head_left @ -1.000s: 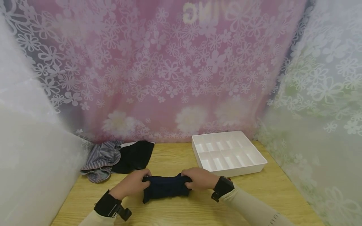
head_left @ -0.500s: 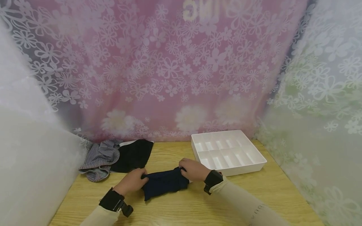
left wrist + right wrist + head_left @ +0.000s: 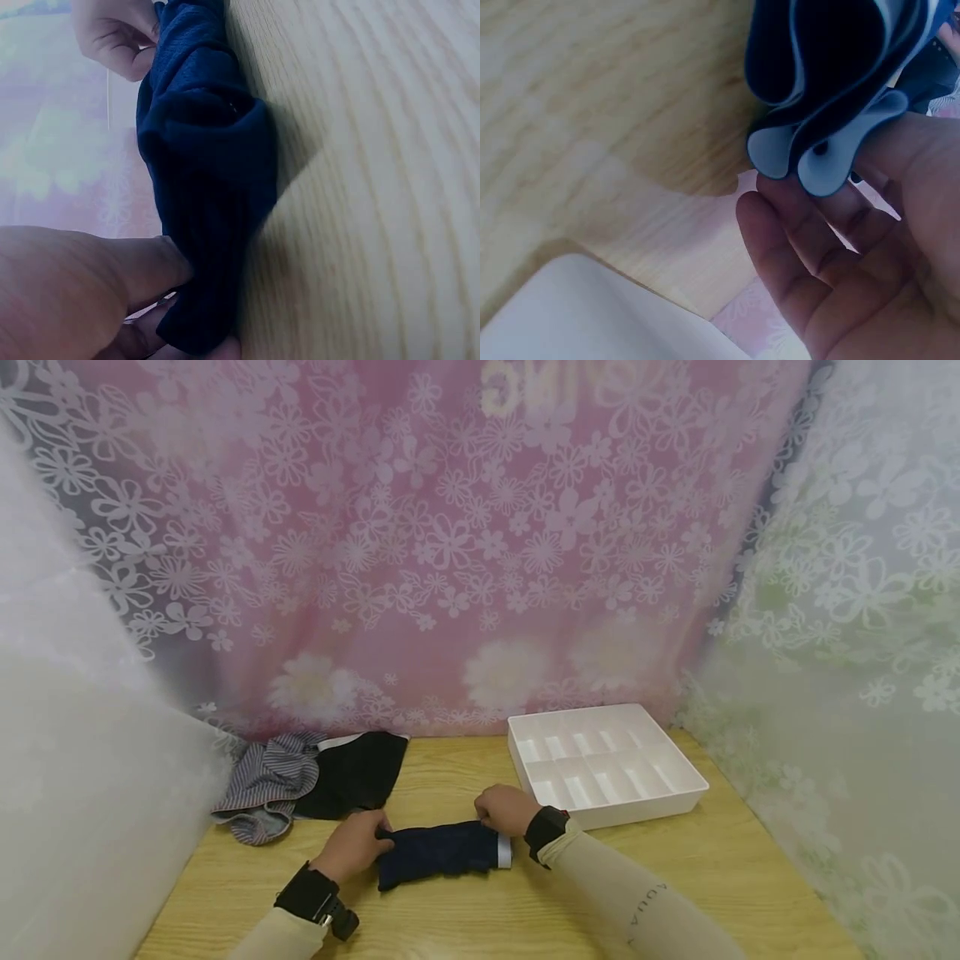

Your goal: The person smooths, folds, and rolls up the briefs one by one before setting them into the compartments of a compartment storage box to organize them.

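A folded navy garment (image 3: 438,853), with a whitish band at its right end, lies low over the table in the head view. My left hand (image 3: 351,845) pinches its left end between thumb and fingers; the left wrist view shows the thumb on the navy cloth (image 3: 202,165). At the upper right corner my right hand (image 3: 508,810) holds the edge with bent fingers. Seen from the right wrist, the garment's layered end (image 3: 829,154) shows pale lining in its loops, with the fingers of my right hand (image 3: 847,277) beside and below it.
A white divided box (image 3: 618,768) with several compartments stands at the back right of the wooden table (image 3: 442,927). At the back left lie a grey striped garment (image 3: 273,777) and a black garment (image 3: 356,777) with a white band. Curtains hang around the table.
The right end of the navy garment has come down and its whitish band now shows. My right hand has shifted slightly along its top edge; the left stays at the left end.
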Motion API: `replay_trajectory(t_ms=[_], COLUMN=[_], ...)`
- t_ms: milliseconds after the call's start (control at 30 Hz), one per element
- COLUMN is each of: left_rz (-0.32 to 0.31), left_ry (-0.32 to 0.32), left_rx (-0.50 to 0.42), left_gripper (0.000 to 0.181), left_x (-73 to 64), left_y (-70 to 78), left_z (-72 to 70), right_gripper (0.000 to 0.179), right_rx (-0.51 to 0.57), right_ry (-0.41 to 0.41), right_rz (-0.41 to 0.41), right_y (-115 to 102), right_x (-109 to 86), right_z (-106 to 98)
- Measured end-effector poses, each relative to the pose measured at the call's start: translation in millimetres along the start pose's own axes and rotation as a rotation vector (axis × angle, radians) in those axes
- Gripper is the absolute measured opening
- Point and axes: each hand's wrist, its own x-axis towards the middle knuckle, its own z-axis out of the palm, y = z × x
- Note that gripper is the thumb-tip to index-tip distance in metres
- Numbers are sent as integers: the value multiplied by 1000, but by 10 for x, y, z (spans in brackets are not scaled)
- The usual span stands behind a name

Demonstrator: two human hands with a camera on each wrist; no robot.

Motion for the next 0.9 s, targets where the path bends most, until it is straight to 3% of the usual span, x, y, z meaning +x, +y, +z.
replay_trajectory(t_ms=[167, 300, 400, 500, 567, 667, 800, 900], left_rz=[4, 114, 234, 306, 312, 274, 206, 205], left_ry=[6, 5, -100, -226, -259, -265, -274, -281], left_rx=[6, 10, 52, 120, 152, 154, 109, 84], left_gripper=[11, 25, 47, 70, 77, 78, 76, 76], left_x=[11, -29, -82, -136, -144, -131, -106, -98], left_y=[19, 105, 189, 249, 262, 231, 115, 35], left_z=[-40, -99, -149, -148, -131, -101, -62, -34], right_gripper=[20, 14, 32, 63, 79, 87, 80, 79], right_rx=[4, -56, -104, -110, -122, -140, -154, -129], right_ry=[26, 100, 117, 17, -75, -177, -217, -245], right_rz=[-18, 13, -18, -75, -79, -39, -18, -47], right_y=[9, -43, -194, -370, -430, -423, -319, -237], right_x=[-7, -48, -123, -222, -266, -311, -351, -384], right_z=[-21, -19, -93, -134, -116, -64, -31, -33])
